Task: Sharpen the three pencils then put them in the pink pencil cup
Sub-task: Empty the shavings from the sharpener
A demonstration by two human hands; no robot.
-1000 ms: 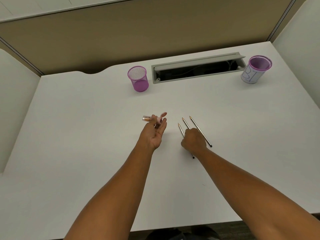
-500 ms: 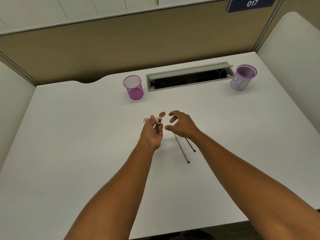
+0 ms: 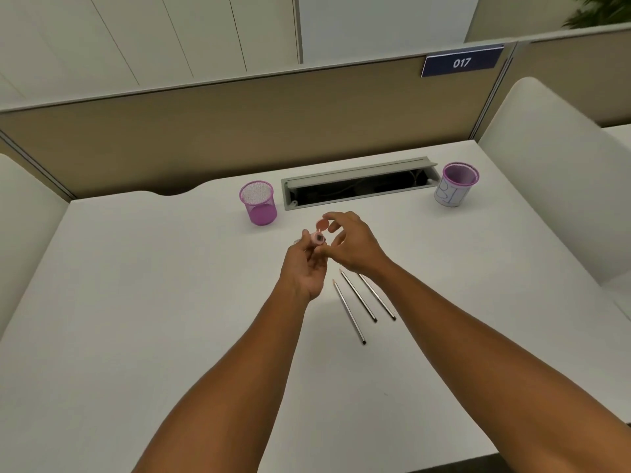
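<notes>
My left hand (image 3: 305, 268) holds a small pink pencil sharpener (image 3: 317, 237) up above the desk, its hole facing me and its round lid (image 3: 322, 224) flipped open. My right hand (image 3: 351, 245) is beside it, with fingertips touching the lid. Three grey pencils (image 3: 358, 302) lie side by side on the white desk (image 3: 136, 302) just below my hands, tips pointing away from me. A pink mesh pencil cup (image 3: 257, 203) stands upright and empty at the back, left of centre.
A grey cable hatch (image 3: 358, 182) lies open in the desk behind my hands. A second purple cup with a white paper label (image 3: 457, 184) stands at the back right. Beige partition walls enclose the desk, with white side panels to the left and right.
My right hand left the pencils and rose to the sharpener in my left hand. The pencils stayed on the desk. My head tilted up, showing more of the partition.
</notes>
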